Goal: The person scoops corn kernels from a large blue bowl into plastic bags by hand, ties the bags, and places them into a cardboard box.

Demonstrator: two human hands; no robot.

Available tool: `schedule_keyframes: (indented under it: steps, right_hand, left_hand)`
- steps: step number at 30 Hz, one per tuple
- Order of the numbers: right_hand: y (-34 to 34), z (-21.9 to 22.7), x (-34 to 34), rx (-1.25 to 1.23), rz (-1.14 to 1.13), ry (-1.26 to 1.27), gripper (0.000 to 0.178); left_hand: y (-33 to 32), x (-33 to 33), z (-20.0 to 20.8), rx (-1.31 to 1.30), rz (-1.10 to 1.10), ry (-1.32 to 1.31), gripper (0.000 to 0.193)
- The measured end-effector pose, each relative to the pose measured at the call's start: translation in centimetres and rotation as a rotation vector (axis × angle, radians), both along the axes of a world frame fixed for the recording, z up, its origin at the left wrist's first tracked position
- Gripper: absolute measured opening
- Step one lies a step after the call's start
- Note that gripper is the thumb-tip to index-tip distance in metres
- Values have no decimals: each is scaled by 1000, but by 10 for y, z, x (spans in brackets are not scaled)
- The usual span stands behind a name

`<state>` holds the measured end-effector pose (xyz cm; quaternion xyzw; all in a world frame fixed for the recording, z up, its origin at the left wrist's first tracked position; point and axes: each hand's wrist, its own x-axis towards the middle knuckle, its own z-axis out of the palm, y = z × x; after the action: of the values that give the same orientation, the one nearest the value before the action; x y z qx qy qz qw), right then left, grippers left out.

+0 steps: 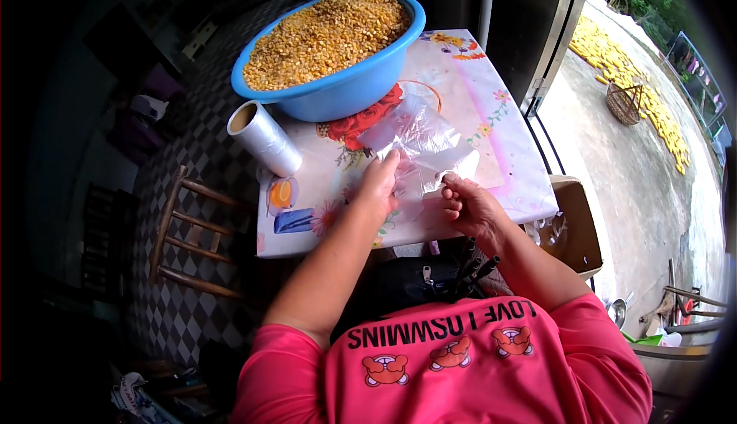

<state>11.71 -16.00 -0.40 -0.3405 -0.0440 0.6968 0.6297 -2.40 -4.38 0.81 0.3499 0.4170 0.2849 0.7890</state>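
Observation:
A clear plastic bag (422,138) is spread between my two hands over the near part of the table. My left hand (381,178) is closed on the bag's left edge, thumb uppermost. At its lower right corner, my right hand (473,204) pinches the film between thumb and forefinger, the other fingers curled. Beyond the bag, a large blue basin (338,98) is heaped with loose yellow corn kernels (330,36). A roll of clear plastic bags (269,141) stands left of my left hand, its brown cardboard core showing at the top.
A flowered cloth (503,155) covers the table. Left of it stands a wooden chair (201,240) on the checkered floor. A cardboard box (572,224) sits by the right table edge. Outside the doorway, corn cobs (652,109) lie spread beside a wicker basket (623,103).

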Motion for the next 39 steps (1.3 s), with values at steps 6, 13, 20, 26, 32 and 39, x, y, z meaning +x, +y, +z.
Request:
schedule_keyframes:
  steps: [6, 13, 20, 26, 32, 39]
  right_hand:
    - [-3, 7, 4, 8, -86, -149, 17]
    - [0, 2, 8, 48, -24, -197, 23]
    - [2, 7, 12, 25, -48, -286, 16]
    - [6, 4, 11, 23, -11, -374, 13]
    - [7, 7, 11, 60, -23, -364, 17]
    - [6, 9, 9, 110, 17, -302, 18]
  left_hand:
    - [-5, -9, -8, -15, -25, -236, 36]
    - [-22, -16, -3, 59, -220, -257, 38]
    - [-27, -13, -4, 77, -183, -210, 38]
    - [-26, -17, -6, 68, -128, -209, 39]
    - [-21, -34, -3, 78, 87, -77, 38]
    - [-9, -47, -5, 1087, 276, 368, 26]
